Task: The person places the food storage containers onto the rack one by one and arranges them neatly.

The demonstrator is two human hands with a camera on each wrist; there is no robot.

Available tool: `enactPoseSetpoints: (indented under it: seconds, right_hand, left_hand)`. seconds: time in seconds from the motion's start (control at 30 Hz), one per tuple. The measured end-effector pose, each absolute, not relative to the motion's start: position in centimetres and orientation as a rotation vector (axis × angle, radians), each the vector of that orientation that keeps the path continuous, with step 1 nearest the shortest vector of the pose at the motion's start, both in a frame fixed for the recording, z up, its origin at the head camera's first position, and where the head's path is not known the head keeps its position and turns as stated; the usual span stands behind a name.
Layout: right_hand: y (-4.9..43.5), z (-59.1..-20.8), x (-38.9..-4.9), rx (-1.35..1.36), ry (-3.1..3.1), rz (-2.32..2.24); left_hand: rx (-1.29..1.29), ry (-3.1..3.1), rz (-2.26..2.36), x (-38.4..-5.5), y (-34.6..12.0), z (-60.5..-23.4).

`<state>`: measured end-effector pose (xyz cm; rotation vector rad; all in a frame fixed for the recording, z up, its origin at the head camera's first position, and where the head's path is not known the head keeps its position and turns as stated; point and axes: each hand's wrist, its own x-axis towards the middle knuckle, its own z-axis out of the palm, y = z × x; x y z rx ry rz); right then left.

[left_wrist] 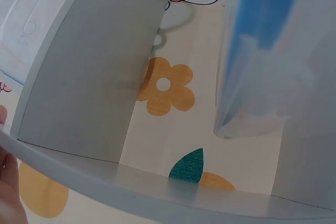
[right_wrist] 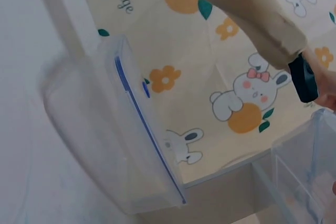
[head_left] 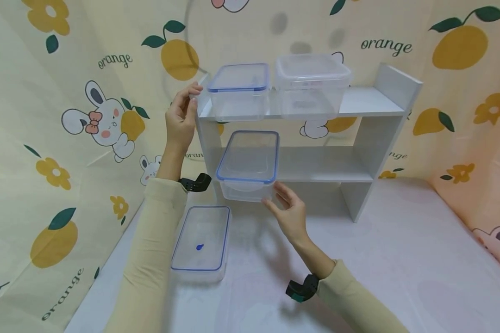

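My left hand (head_left: pixel 181 115) grips the upper left side panel of a white shelf unit (head_left: pixel 383 99); in the left wrist view, part of that hand (left_wrist: pixel 9 192) shows at the panel's edge. My right hand (head_left: pixel 291 212) holds the front right corner of a clear food container (head_left: pixel 250 157) with a blue-rimmed lid, thumb at the front and fingers along the side. This container sits at the left of the middle shelf, its front end jutting past the shelf edge. In the right wrist view, the container (right_wrist: pixel 302 166) is partly cut off.
On the top shelf stand a blue-rimmed container (head_left: pixel 239 92) and a larger clear-lidded container (head_left: pixel 312 88). Another blue-rimmed container (head_left: pixel 202 236), with a small blue mark, rests on the white table (head_left: pixel 358 277) left of my right hand. Patterned cloth (head_left: pixel 454 152) hangs behind.
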<state>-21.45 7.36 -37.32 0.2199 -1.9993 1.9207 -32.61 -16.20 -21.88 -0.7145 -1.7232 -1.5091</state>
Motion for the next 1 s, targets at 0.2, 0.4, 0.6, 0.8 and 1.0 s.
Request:
enactPoseSetpoints:
  seconds: [0.2,0.4,0.6,0.8,1.0]
  right_hand:
    - [7.2,-37.4,-21.6,0.209,-1.985,1.901]
    - [6.8,-37.7,-22.0,0.199,-1.932,1.870]
    - [6.6,-37.8,-22.2,0.123,-1.976,1.855]
    - [6.6,-37.8,-22.7,0.078,-2.036,1.820]
    - [6.5,-37.7,-23.1,0.058,-2.074,1.810]
  left_hand:
    - [-0.709,-1.729,-1.516,-32.6,-16.1,-21.9]
    - [-0.698,-1.722,-1.533,-32.4,-16.0,-21.8]
    - [-0.698,-1.729,-1.524,-32.4,-16.1,-21.8]
    - [-0.693,-1.741,-1.500,-32.6,-16.2,-22.0]
    - [-0.697,-1.736,-1.498,-32.7,-16.3,-21.9]
